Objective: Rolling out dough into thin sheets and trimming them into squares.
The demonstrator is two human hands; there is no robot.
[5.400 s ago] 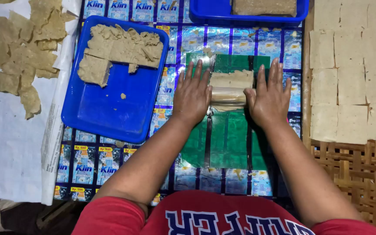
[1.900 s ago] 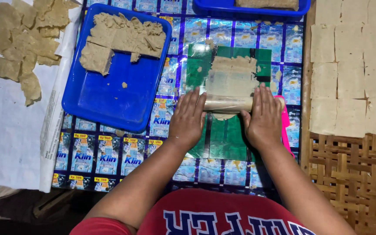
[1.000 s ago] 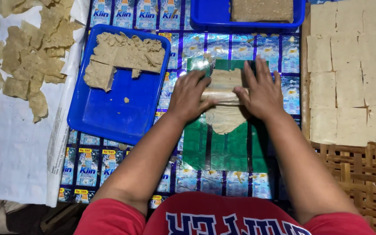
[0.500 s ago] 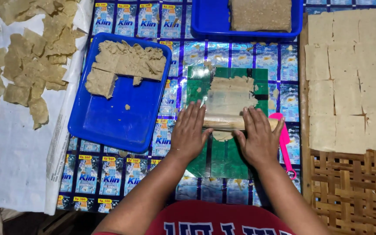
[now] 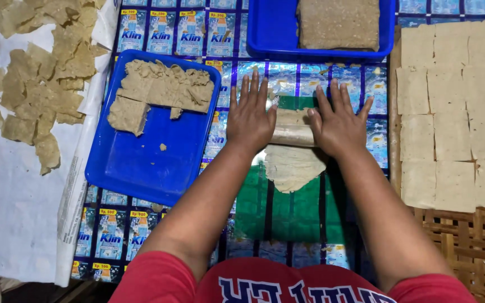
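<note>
A pale rolling pin [image 5: 291,134] lies crosswise under both palms, on top of a sheet of beige dough [image 5: 292,166] that rests on a green plastic sheet [image 5: 287,210]. The left hand [image 5: 250,119] and the right hand [image 5: 338,124] are both flat with fingers spread, pressing down on the 2 ends of the pin — neither one pinches anything. Toward the body from the hands the dough shows thin and ragged-edged, so that part looks rolled out; a smaller strip beyond the pin, between the fingertips, looks thicker, and I judge the flattening to be well along but not finished. Beside the left hand stands a blue tray [image 5: 141,168] with a torn slab of raw dough [image 5: 161,90] filling only its far part — a good share is gone, yet plenty is left to roll. Past the fingertips a second blue tray [image 5: 265,33] holds a whole brown block [image 5: 339,22], seemingly untouched. Beside the right hand, pale squares [image 5: 450,112] lie in neat rows on a woven mat [image 5: 467,247], apparently finished pieces. Far beyond the left hand, irregular flat scraps [image 5: 35,84] are spread on white sheeting [image 5: 12,224]. The table covering is shiny printed sachet foil [image 5: 108,235].
</note>
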